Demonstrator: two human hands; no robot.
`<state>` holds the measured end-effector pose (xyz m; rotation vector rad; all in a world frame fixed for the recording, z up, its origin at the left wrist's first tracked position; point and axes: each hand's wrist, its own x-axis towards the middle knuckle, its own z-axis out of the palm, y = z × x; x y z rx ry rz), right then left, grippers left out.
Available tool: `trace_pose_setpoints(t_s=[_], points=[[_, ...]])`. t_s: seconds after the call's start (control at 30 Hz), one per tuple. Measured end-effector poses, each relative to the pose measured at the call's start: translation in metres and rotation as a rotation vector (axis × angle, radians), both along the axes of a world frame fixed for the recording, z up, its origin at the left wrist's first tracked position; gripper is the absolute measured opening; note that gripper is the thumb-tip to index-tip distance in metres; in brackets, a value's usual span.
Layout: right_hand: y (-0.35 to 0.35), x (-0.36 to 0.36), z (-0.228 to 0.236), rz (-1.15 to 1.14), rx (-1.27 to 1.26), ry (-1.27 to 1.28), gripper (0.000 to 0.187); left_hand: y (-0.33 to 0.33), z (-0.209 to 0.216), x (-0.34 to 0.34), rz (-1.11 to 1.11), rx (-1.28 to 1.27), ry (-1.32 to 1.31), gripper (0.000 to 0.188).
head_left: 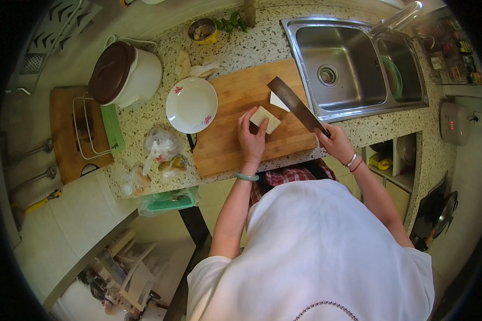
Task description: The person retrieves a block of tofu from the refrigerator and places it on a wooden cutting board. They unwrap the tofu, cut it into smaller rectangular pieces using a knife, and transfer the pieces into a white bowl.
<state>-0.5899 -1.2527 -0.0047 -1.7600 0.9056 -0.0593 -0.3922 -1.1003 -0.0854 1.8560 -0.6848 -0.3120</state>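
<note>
A wooden cutting board (225, 152) lies on the speckled counter in front of me. On it sits a pale, squarish block of tofu (269, 119), gripped between the thumb and fingers of my left hand (251, 140). My right hand (337, 143) is closed round the handle of a cleaver (293, 101). Its long dark blade slants up and left, just right of the block. A flat white piece (278, 101) shows between the block and the blade, partly covered by the blade. I cannot tell whether the blade touches the board.
Left of the board stand a white flowered bowl (191, 105), a rice cooker (128, 75) with a brown lid, and plastic bags (163, 144). A yellow-sided bowl (203, 32) and green peppers (232, 22) lie behind. A double steel sink (340, 64) borders the board's right.
</note>
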Motion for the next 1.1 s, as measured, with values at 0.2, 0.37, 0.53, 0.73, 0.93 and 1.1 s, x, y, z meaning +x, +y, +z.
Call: trace_pose_setpoints(t_s=[0.2, 0.37, 0.53, 0.73, 0.93, 1.1], points=[[0.017, -0.002, 0.019, 0.077, -0.138, 0.025, 0.015, 0.005, -0.016, -0.005, 0.047, -0.269, 0.434, 0.040], [0.039, -0.002, 0.023, 0.095, -0.114, 0.093, 0.015, 0.007, -0.023, -0.003, 0.061, -0.153, 0.324, 0.038], [0.046, 0.000, 0.023, 0.106, -0.117, 0.087, 0.016, 0.005, -0.019, -0.003, 0.085, -0.145, 0.322, 0.038], [0.047, 0.001, 0.022, 0.129, -0.134, 0.091, 0.015, 0.004, -0.012, -0.003, 0.103, -0.116, 0.262, 0.035], [0.049, 0.005, 0.014, 0.156, -0.191, 0.160, 0.015, 0.004, -0.011, -0.003, 0.099, -0.069, 0.192, 0.034], [0.052, 0.008, -0.006, 0.176, -0.215, 0.175, 0.014, 0.005, -0.012, -0.003, 0.105, -0.038, 0.099, 0.036]])
